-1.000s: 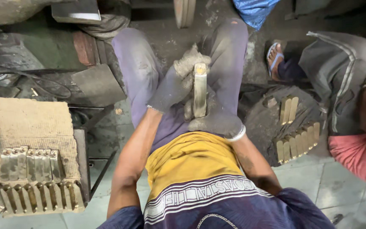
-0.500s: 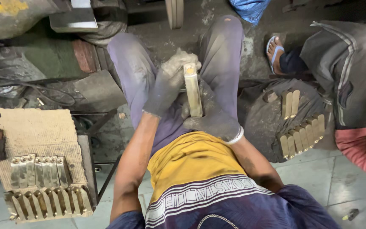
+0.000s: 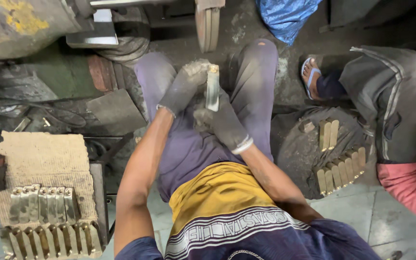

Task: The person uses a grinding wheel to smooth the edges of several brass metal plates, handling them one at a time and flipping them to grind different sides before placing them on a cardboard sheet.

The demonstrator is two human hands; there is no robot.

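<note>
- Bar [image 3: 213, 89]: pale metal piece, upright, held over the lap between the knees, just above frame centre.
- Right hand [image 3: 222, 124]: dirty glove, fingers clamped round the bar's lower half from 6 o'clock.
- Left hand [image 3: 185, 85]: dirty glove, closed on the bar's upper end from 9 o'clock; fingertips cover the top edge.
- Step in hand, as I judge it: a single piece being handled or checked at the lap, between one stack and the other. Whether it is being rubbed, turned or only looked at, I cannot tell.
- Next move, as a judgement: it calls for one hand to let go while the other keeps the bar firm, then a reach out to a side stack without knocking the rows.
- Brass blanks [image 3: 338, 168]: at 3 o'clock of the bar, well apart, in rows on a dark round pad [image 3: 294, 154].
- Finished pieces [image 3: 44, 204]: at 8 o'clock, well apart, grey row over a brassy row, on a cardboard sheet [image 3: 44, 154].
- Machine [image 3: 20, 24]: grimy, yellow-flecked, at 10 o'clock; a wheel [image 3: 207, 24] stands at 12 o'clock.
- Another person's sandalled foot [image 3: 311, 77] at 2 o'clock, near a blue bag [image 3: 285, 17].
</note>
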